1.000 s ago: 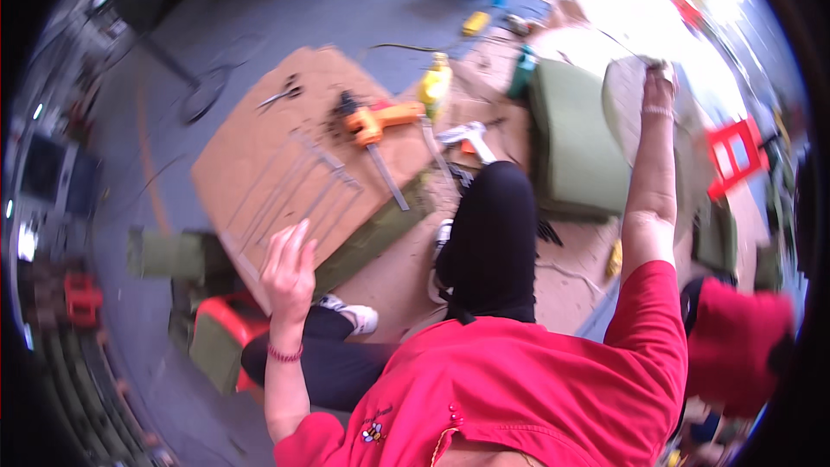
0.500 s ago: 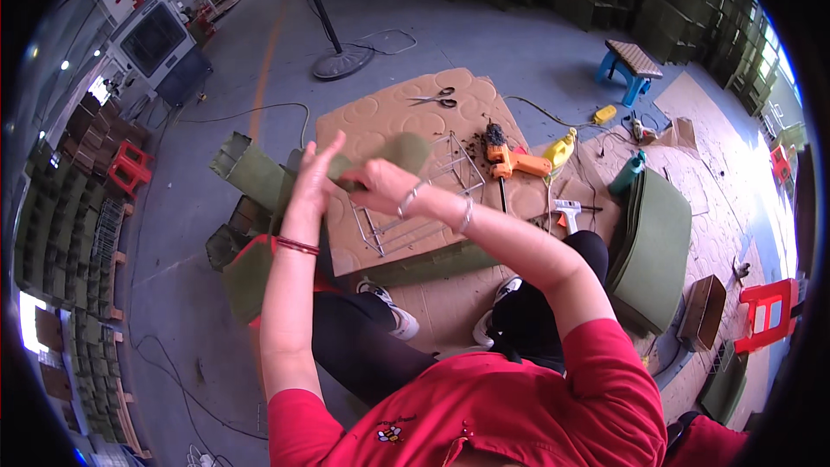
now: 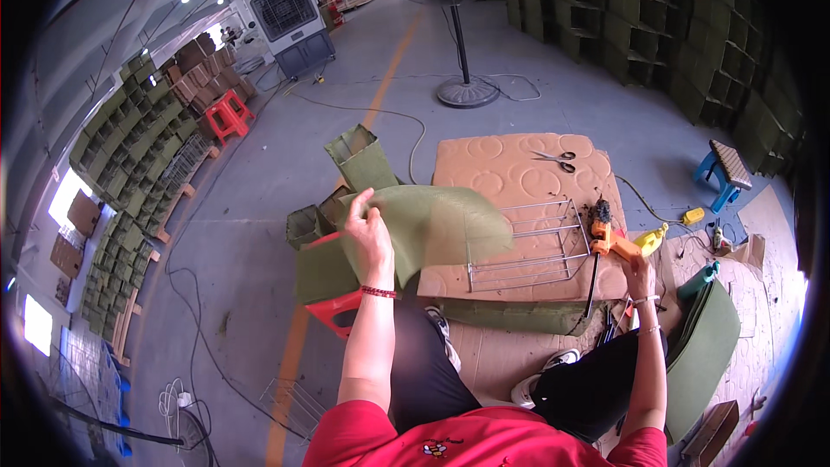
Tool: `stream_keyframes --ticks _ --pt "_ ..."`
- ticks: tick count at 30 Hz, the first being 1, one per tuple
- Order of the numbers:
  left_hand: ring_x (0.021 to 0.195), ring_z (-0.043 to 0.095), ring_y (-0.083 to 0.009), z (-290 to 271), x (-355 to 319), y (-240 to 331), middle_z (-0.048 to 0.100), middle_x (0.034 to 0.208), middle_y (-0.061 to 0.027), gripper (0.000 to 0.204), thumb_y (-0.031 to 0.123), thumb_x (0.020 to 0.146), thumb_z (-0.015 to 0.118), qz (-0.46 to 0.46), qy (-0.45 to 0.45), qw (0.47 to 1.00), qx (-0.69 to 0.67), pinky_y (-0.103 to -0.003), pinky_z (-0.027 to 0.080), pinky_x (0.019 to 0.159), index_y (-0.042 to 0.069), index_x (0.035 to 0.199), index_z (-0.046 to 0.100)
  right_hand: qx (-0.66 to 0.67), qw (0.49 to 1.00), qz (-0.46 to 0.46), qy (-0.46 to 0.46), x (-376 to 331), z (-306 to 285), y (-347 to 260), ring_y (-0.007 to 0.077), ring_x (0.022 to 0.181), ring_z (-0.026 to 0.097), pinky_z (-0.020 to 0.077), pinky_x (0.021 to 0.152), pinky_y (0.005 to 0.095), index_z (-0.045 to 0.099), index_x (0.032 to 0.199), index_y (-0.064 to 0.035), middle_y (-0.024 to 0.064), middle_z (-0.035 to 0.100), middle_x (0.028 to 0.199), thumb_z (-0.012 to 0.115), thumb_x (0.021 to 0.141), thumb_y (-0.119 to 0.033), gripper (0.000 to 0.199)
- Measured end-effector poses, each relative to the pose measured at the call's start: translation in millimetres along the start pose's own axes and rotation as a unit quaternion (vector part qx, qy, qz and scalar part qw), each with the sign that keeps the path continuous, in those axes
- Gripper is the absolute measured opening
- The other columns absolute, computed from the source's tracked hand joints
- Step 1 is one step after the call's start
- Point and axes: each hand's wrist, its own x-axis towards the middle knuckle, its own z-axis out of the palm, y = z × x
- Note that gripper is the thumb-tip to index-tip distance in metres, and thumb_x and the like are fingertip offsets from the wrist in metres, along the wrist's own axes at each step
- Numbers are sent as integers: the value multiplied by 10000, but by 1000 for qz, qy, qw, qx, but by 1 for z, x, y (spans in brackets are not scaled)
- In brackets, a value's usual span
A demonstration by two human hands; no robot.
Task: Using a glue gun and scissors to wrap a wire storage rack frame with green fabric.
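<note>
- Open-ended green boxes (image 3: 360,160) stand left of the worktop (image 3: 493,153).
- The left hand (image 3: 372,238) touches the left part of a green sheet (image 3: 441,216), fingers raised; whether they are clamped on it cannot be told.
- The sheet is thin, matte, curved and round-ended, blurred at its right end, and reaches over the worktop's left side.
- The red shirt (image 3: 484,434) bears a bee motif (image 3: 434,449) with tiny lettering above it.
- A silvery wire frame (image 3: 540,231) lies on the cardboard; black-handled scissors (image 3: 566,162) lie farther off.
- An orange glue gun (image 3: 621,247), its front dark and crusted, sits at the worktop's right edge.
- The right hand (image 3: 640,275) is closed round its handle.
</note>
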Motion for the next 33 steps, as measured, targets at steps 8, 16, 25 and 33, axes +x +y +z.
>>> stream_keyframes --ticks 8,16,25,33 --pt "582 510 -99 40 3 19 691 861 -110 426 -142 712 456 205 -12 969 135 -274 412 548 44 1025 676 -218 970 11 -108 -25 42 -9 352 870 612 485 745 432 619 907 -29 175 624 917 729 726 -317 358" --pt "602 509 -71 43 -16 -10 700 937 -73 435 -117 715 446 107 -50 985 130 -249 417 560 21 1060 672 -168 981 81 -47 3 66 48 331 925 588 475 782 433 555 950 -54 156 601 965 695 754 -339 373" --pt "979 613 -200 13 1 2 666 1087 -110 445 -129 701 444 204 76 966 139 -325 441 933 -23 1085 641 -165 983 74 -24 -16 71 38 390 967 557 469 814 461 591 907 -55 162 591 990 656 757 -332 321" --pt "915 619 -256 16 14 9 650 1065 -173 421 -122 714 459 169 98 971 140 -365 498 850 -19 1068 661 -177 980 69 58 2 60 23 360 970 584 476 840 453 590 981 -73 160 605 1059 663 774 -320 330"
